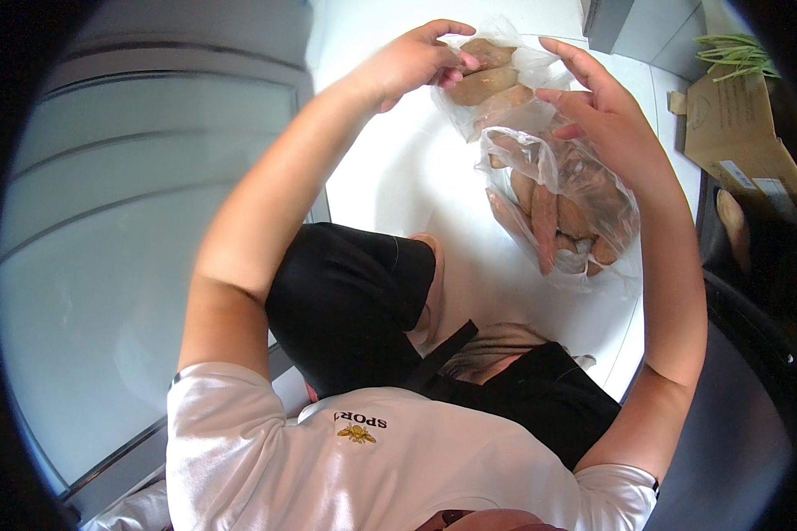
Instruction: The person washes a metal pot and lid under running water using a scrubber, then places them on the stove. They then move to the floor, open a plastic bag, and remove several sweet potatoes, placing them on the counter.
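Two clear plastic bags of brownish root vegetables that look like sweet potatoes lie on the white tiled floor. My left hand [425,60] is over the left edge of the farther bag [481,86], its fingers apart and the thumb and fingertips near the plastic. At the right, my right hand [591,106] hovers above the place where the two bags meet, fingers spread and slightly curled. The nearer bag [571,199] is fuller, with its crumpled opening towards the left. Whether any fingertip touches plastic is hard to tell.
A cardboard box [737,126] with green stalks [737,56] on top stands at the right. Below it lies a pale, long object in shadow. Frosted panels in a grey frame [299,99] rise at the left. My bent knees in black trousers [345,305] are close in front.
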The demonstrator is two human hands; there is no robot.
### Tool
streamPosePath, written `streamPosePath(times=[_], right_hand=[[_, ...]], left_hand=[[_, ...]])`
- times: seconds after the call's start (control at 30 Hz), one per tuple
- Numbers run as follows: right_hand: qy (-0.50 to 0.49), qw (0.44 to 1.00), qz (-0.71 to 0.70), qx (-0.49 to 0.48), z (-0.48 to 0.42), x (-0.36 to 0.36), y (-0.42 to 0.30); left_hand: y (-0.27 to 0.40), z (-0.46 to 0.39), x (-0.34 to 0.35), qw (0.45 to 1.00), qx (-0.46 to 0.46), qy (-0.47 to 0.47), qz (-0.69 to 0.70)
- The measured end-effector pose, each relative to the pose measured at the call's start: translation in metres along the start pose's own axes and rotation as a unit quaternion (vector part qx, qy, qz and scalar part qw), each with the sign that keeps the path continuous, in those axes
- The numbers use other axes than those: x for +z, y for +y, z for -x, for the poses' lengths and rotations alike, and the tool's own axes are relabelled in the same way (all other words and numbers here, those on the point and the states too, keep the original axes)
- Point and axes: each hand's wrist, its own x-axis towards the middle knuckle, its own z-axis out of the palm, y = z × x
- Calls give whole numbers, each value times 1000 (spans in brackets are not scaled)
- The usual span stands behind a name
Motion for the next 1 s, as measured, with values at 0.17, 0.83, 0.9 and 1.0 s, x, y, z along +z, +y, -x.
streamPosePath(times=[0.17, 0.83, 0.9, 1.0], right_hand=[[21, 999, -34, -27, 0, -7, 14], [-65, 997, 38, 17, 55, -36, 61], [-84, 987, 127, 50, 67, -56, 75], [-166, 938, 262, 154, 84, -66, 75]], left_hand=[[-2, -7, 1, 999, -13, -10, 36], [25, -22, -67, 817, -15, 144, 558], [26, -21, -68, 816, -18, 161, 555], [23, -18, -75, 822, -1, 173, 543]])
